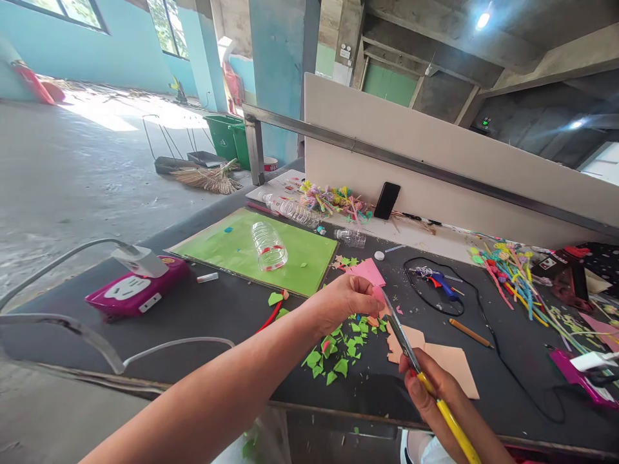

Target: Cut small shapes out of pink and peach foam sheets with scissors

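Observation:
My left hand point(351, 299) is closed in a pinch on a small piece of pink paper point(377, 293) above the black table. In my right hand point(435, 386) are scissors point(405, 338) with yellow handles, their metal blades pointing up at the paper's edge by my left fingertips. Behind my left hand lies a larger pink sheet point(370, 270). Below it are scattered green paper scraps point(341, 366). Peach-coloured paper point(454, 367) lies beyond my right hand, with one edge cut ragged.
A clear plastic bottle piece point(268, 245) rests on a green sheet point(217, 254). A magenta power strip point(138, 290) stands left. To the right are a blue glue gun point(447, 289) with its cord, a brown stick point(471, 333) and colourful pipe cleaners point(520, 277). A phone point(387, 201) leans on the back panel.

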{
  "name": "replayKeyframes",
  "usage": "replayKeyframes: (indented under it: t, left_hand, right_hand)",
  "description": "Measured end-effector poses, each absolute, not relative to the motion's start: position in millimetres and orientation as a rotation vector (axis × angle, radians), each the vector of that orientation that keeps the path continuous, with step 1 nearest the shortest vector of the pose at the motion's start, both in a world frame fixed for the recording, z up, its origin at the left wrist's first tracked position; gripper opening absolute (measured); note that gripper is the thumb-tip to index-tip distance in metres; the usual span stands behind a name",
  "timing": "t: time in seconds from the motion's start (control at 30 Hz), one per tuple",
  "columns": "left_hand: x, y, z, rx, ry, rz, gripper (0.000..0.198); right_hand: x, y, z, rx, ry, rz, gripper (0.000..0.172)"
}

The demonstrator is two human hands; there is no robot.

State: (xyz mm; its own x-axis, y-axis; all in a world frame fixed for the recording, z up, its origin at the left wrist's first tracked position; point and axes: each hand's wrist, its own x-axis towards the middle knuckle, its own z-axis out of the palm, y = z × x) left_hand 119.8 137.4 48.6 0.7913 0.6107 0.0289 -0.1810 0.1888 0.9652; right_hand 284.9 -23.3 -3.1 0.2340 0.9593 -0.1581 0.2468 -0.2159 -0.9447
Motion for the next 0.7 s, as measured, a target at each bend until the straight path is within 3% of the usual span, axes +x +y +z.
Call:
replayKeyframes:
  t: [0.5,0.7]
  left_hand:
    - [120,137,49,1.244,0.409,0.585,0.012]
    - [122,133,49,1.203,0.399,0.629,0.014]
  right_hand:
    - [273,-27,17,-1.711,-1.205,0.918,0.046]
    - [277,-26,7,-1.617,-1.055,0.998,0.058]
